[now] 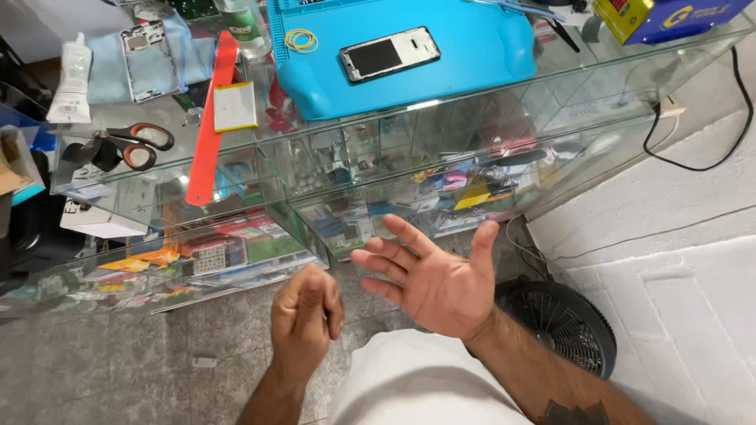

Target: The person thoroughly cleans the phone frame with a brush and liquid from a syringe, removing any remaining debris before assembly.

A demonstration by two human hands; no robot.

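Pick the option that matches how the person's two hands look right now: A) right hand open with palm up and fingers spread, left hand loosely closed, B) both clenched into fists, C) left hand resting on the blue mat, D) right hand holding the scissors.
A: the right hand is open, palm up, fingers spread, while the left hand is loosely curled; both are below the glass counter, touching nothing.

Bare hands (pixel 370 299), hairy forearms, no sleeves — dark tattoo, rt forearm
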